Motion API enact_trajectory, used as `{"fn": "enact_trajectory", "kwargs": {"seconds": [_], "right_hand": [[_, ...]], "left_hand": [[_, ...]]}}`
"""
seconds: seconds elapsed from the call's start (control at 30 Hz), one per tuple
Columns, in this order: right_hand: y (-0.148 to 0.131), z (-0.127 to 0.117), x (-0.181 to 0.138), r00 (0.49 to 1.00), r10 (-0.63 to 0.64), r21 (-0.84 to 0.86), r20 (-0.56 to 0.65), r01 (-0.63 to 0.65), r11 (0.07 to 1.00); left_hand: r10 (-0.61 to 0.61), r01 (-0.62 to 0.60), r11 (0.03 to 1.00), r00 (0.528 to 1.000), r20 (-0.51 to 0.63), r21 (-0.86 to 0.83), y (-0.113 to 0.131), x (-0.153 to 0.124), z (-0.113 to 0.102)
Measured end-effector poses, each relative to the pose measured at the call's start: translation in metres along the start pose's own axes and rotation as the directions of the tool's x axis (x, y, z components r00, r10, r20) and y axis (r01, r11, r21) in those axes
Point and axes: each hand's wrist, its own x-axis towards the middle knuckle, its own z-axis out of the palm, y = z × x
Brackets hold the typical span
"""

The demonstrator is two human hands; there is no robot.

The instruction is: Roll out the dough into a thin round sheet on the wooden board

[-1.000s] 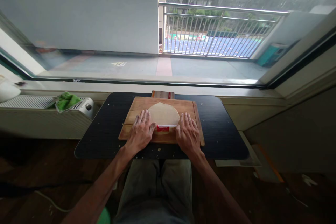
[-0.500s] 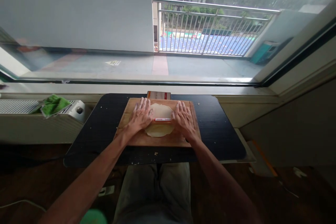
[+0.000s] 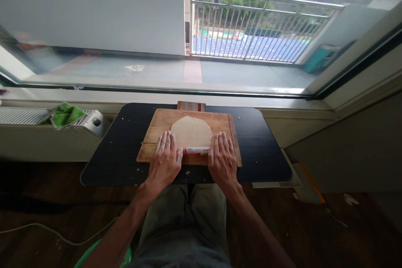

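Observation:
A rolling pin (image 3: pixel 197 151) with a printed red and white label lies across the near edge of a thin round sheet of dough (image 3: pixel 191 132). The dough rests on a wooden board (image 3: pixel 221 118). My left hand (image 3: pixel 165 157) lies flat over the pin's left end, fingers stretched forward and dusted white. Over the right end, my right hand (image 3: pixel 223 157) presses the same way, its fingers straight and slightly spread. Both thumbs point inward beside the label. The ends of the pin are hidden under my palms.
The board stands on a black table (image 3: pixel 257 146) with small dough crumbs. Behind it, a flat box (image 3: pixel 191 106) sits by the windowsill (image 3: pixel 150 96). A green cloth (image 3: pixel 67 115) lies on the radiator (image 3: pixel 47 142) at left. A green basin (image 3: pixel 91 253) is on the floor.
Both hands have drawn the rolling pin toward me, from the middle of the dough to its near edge. More of the dough's far part shows. The camera view has tilted down a little.

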Motion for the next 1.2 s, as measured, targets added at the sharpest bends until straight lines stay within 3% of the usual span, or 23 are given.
{"fn": "enact_trajectory", "kwargs": {"seconds": [0.13,0.33,0.47,0.67,0.97,1.07,1.2], "right_hand": [[0.001,0.002,0.008,1.000,0.011,0.002,0.008,-0.011,1.000],[0.005,0.000,0.061,0.998,0.007,-0.021,0.055,-0.006,1.000],[0.007,-0.001,0.080,0.999,-0.010,-0.040,0.046,0.012,0.999],[0.000,0.002,0.054,0.998,0.038,-0.027,0.046,-0.036,0.999],[-0.008,0.010,-0.016,0.993,0.007,0.033,-0.122,-0.003,0.999],[-0.006,0.009,-0.010,0.997,0.011,0.034,-0.076,-0.009,0.999],[-0.008,0.006,0.027,0.999,0.048,0.039,0.003,-0.048,0.998]], "left_hand": [[-0.004,0.004,1.000,1.000,-0.007,-0.004,-0.002,0.012,0.006],[-0.113,0.114,0.994,0.992,-0.053,-0.001,-0.001,0.067,0.020],[-0.111,0.111,0.994,0.994,-0.023,-0.003,-0.001,0.088,0.019],[-0.075,0.075,0.997,0.997,-0.035,0.002,0.001,0.062,0.015],[-0.017,0.017,1.000,0.998,-0.061,-0.005,0.009,0.005,0.004],[-0.034,0.031,0.999,0.996,-0.078,-0.032,0.010,0.007,0.004],[-0.059,0.051,0.995,0.994,-0.093,-0.088,0.006,0.023,0.009]]}}
